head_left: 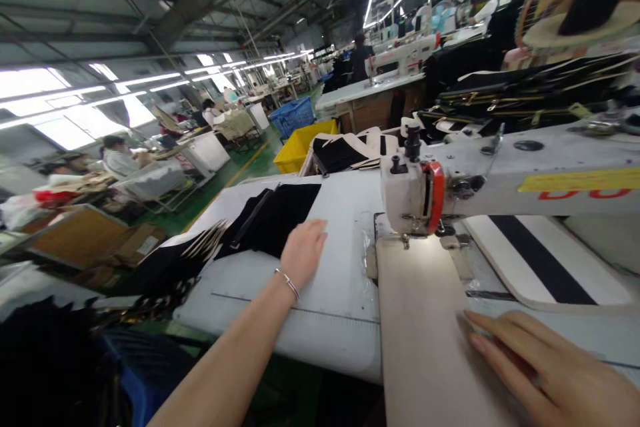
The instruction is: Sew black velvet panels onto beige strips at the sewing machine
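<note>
The right hand (545,367) is touching a beige panel (420,320), its fingers' grip unclear; black pieces (275,217) are lying beside the loosely open fingers of the left hand (303,253).

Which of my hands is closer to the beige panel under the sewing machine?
Your right hand: its fingers are at the right edge of the beige panel. Your left hand is apart from it, off to the left by the black pieces.

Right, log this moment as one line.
left hand: beside black pieces | right hand: at right edge of pale panel | panel end: under sewing head | striped panel: beneath machine arm
</note>
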Demonstrator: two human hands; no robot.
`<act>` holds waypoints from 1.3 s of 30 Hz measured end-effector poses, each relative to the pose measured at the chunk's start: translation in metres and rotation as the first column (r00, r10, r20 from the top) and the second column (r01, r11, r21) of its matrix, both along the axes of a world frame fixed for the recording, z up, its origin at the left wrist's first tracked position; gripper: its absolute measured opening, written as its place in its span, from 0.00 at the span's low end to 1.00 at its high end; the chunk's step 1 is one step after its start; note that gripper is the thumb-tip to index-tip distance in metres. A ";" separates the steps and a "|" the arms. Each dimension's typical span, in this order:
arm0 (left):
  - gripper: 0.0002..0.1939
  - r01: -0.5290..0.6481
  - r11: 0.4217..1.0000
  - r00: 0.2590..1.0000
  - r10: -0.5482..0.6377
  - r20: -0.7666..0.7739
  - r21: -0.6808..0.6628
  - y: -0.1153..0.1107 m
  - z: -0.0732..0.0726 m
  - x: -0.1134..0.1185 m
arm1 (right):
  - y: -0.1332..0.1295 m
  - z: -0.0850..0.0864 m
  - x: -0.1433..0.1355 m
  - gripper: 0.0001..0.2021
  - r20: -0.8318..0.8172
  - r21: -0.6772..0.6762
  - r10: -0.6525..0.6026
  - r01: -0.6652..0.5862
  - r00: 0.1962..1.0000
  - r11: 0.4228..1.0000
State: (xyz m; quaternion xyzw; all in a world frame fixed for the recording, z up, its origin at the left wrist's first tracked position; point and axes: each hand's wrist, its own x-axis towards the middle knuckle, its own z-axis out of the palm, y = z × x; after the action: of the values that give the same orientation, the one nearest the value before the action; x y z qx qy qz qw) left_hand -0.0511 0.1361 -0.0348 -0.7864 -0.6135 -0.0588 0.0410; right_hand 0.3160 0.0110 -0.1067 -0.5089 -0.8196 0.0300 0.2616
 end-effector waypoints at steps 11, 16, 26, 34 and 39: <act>0.13 -0.342 0.940 0.922 0.338 -0.190 0.011 0.019 0.044 -0.056 | 0.082 0.001 -0.038 0.21 0.179 0.105 0.067 -0.087 0.982 0.991; 0.16 -0.071 0.952 0.997 0.077 0.008 -0.296 -0.013 0.077 -0.028 | 0.077 0.014 -0.042 0.22 0.217 0.079 0.063 -0.081 0.974 0.994; 0.17 0.182 0.983 0.976 -0.180 0.126 -0.010 0.008 -0.015 0.046 | 0.077 0.023 -0.053 0.20 0.217 0.059 0.034 -0.048 0.976 0.997; 0.12 0.343 0.922 0.887 -0.255 0.385 -0.179 -0.020 -0.006 0.047 | 0.074 0.025 -0.054 0.19 0.194 0.057 0.037 -0.049 0.980 0.997; 0.07 0.353 0.919 0.723 -0.148 0.674 -0.177 0.000 0.013 0.064 | 0.073 0.027 -0.054 0.19 0.189 0.053 0.042 -0.053 0.981 0.997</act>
State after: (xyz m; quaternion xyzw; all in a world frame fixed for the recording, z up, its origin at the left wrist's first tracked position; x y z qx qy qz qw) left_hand 0.0132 0.1356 -0.0218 -0.7903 -0.4775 -0.2406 -0.2991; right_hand 0.2616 0.0840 -0.0801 -0.4820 -0.8531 -0.0355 0.1967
